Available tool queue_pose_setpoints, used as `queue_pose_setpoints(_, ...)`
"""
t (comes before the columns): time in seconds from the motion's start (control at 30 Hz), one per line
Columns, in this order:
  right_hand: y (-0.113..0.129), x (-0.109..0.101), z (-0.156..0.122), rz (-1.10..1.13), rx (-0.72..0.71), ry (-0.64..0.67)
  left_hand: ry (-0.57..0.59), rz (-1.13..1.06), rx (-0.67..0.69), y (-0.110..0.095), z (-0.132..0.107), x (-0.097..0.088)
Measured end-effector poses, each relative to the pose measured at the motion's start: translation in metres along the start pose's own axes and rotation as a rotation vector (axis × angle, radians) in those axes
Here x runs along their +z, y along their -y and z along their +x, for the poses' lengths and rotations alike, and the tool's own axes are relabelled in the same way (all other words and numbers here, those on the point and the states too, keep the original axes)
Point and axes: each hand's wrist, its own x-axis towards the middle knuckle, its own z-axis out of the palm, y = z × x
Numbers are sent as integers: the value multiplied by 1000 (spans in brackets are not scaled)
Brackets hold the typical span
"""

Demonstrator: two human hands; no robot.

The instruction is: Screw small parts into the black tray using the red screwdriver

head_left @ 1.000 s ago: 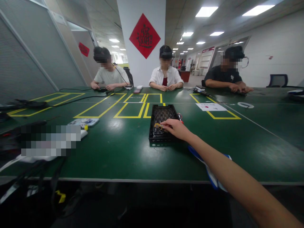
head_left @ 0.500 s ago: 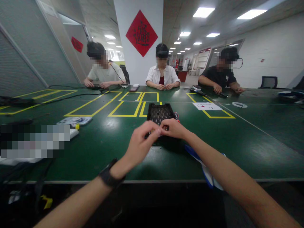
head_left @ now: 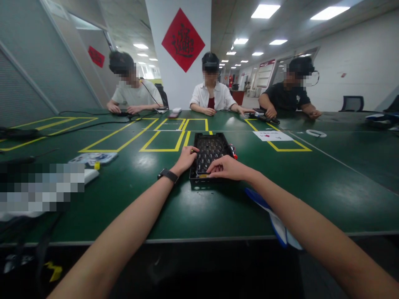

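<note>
While the left hand [head_left: 186, 158] touches the black box [head_left: 199, 182] mid-frame, grip unclear, the right hand [head_left: 229, 167] pinches a yellow piece [head_left: 203, 176].

The black tray [head_left: 213, 148] is touched at its nine o'clock side by the left hand [head_left: 187, 159]. At its six o'clock end, a yellow piece [head_left: 203, 176] is touched by the right hand [head_left: 232, 167]. White paper [head_left: 272, 136] is seen at two o'clock.

Tray [head_left: 204, 184] on the table [head_left: 193, 211]

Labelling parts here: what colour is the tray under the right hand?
The tray is black, shown in the head view.
</note>
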Motion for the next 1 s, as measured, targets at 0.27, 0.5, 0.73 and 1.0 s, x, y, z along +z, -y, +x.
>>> queue_pose_setpoints(0.27,4,-1,2,-235,-71,-14,41,44,41,2,3,3)
queue_pose_setpoints(0.5,8,0,3,-250,-39,-20,9,58,19,13,15,8)
queue_pose_setpoints(0.73,11,0,2,-263,-15,-28,-28,48,-20,22,27,15)
queue_pose_setpoints(1.0,13,-2,0,-168,6,-43,-6,56,-15,20,23,13)
